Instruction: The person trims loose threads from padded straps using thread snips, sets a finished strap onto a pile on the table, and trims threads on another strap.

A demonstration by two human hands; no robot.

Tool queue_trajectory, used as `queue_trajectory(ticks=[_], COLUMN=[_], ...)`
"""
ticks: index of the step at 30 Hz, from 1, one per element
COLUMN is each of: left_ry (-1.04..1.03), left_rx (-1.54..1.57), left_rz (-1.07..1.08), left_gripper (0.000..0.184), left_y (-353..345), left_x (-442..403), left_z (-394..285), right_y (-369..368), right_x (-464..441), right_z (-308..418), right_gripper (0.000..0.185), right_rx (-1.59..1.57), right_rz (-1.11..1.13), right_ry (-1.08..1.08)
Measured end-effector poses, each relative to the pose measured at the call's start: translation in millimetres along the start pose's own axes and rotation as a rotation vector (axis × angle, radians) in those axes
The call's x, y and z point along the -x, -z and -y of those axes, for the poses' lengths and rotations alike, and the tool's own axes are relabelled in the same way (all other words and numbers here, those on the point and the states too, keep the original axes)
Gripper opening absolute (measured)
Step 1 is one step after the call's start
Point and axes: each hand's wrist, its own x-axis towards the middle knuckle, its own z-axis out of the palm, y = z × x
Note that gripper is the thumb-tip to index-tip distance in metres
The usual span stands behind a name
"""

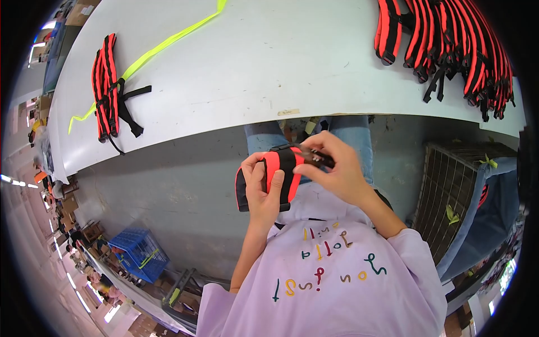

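Note:
In the head view, my left hand (261, 194) is closed round a folded red-and-black padded strap (288, 175), with the thumb pressed on its face. The strap is held above my lap, just off the table's near edge. My right hand (343, 173) grips small dark thread snips (321, 159) at the strap's upper right edge. Their tip is blurred, so I cannot tell whether the blades touch the strap. Part of the strap is hidden behind my left fingers.
On the white table (236, 67) lie a strap bundle (105, 90) with black webbing, a neon yellow ribbon (168, 42) and a pile of similar straps (449, 42). A wire-sided bin (449, 191) stands right; a blue crate (137, 253) is at lower left.

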Motion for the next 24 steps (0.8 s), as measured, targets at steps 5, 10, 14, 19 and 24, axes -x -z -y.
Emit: queue_trajectory(ticks=[5,10,14,19,24], left_ry=[-0.022,-0.039,-0.054,-0.014,0.002], left_rx=[-0.032,-0.036,-0.025,0.048,0.076], left_rz=[-0.010,-0.020,-0.026,-0.021,0.029], left_gripper=[0.021,0.022,0.023,0.022,0.021], left_y=[0,2,1,3,5], left_x=[1,-2,-1,-1,-2], left_z=[0,1,1,-4,-5], right_y=[-7,9,-1,2,7], right_x=[-17,-11,-3,5,8], right_z=[-14,-12,-8,-5,-9], right_gripper=[0.009,0.015,0.018,0.022,0.026], right_rx=[0.137,-0.033,0.000,0.149,0.291], right_rz=[-0.157,-0.048,-0.063,-0.048,-0.031], right_ry=[0.040,-0.183,-0.052,0.120,0.217])
